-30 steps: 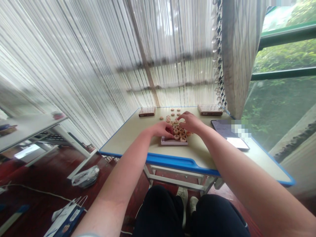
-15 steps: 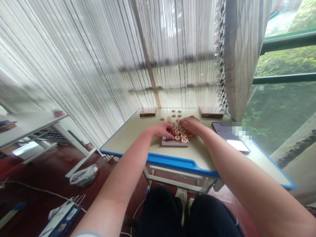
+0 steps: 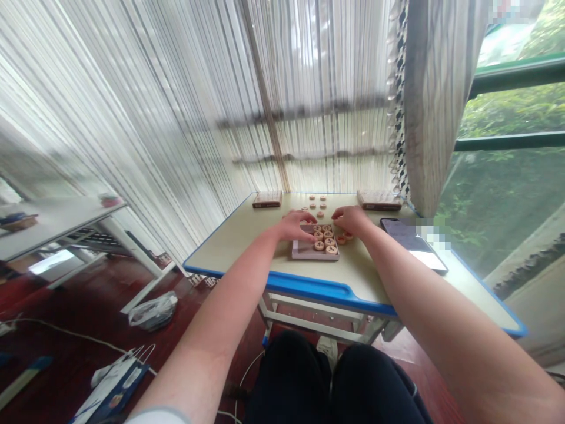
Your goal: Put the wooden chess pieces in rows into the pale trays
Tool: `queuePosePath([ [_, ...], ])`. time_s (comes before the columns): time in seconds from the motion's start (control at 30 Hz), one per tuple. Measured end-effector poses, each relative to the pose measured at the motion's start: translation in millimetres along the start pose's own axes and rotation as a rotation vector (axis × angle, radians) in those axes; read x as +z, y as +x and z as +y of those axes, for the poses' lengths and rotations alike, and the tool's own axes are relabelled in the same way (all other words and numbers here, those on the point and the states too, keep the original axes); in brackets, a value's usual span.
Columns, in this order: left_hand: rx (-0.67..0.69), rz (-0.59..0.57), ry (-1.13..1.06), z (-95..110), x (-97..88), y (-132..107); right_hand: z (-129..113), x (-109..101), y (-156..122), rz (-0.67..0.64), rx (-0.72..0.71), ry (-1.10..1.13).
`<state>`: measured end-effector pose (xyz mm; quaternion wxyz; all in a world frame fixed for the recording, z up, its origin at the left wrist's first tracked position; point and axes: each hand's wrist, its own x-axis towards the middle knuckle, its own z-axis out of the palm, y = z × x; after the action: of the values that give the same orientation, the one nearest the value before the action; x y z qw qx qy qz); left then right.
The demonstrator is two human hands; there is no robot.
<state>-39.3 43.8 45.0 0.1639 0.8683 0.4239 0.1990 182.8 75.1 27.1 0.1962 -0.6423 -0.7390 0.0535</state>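
A small pale tray [image 3: 309, 254] lies on the blue-edged desk [image 3: 309, 287] and holds several round wooden game discs [image 3: 324, 239]. My left hand [image 3: 296, 226] rests on the tray's left side with its fingers curled over the discs there. My right hand [image 3: 351, 219] sits just past the tray's right corner, fingers bent down onto loose discs [image 3: 344, 238] on the desk. What either hand grips is hidden. More loose discs [image 3: 316, 202] lie farther back on the desk.
Two flat wooden boxes stand at the back of the desk, one on the left [image 3: 267, 199] and one on the right [image 3: 379, 199]. A phone [image 3: 412, 242] lies at the right. Striped curtains hang behind. A plastic bag [image 3: 152, 310] and cables lie on the floor.
Both hands have drawn apart: the left stays at the tray's left side, the right has shifted to its right corner. The discs in the tray now show between them.
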Motion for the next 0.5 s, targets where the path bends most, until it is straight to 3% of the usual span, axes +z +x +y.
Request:
queuePosePath([
  [0.2,-0.009,-0.095,0.015,5.6,-2.7,-2.7,-1.4,-0.8,-2.7,0.030,0.009,-0.008],
  [0.5,0.007,-0.107,0.030,2.8,1.0,-0.2,-1.1,0.6,-0.6,0.000,-0.002,-0.073],
])
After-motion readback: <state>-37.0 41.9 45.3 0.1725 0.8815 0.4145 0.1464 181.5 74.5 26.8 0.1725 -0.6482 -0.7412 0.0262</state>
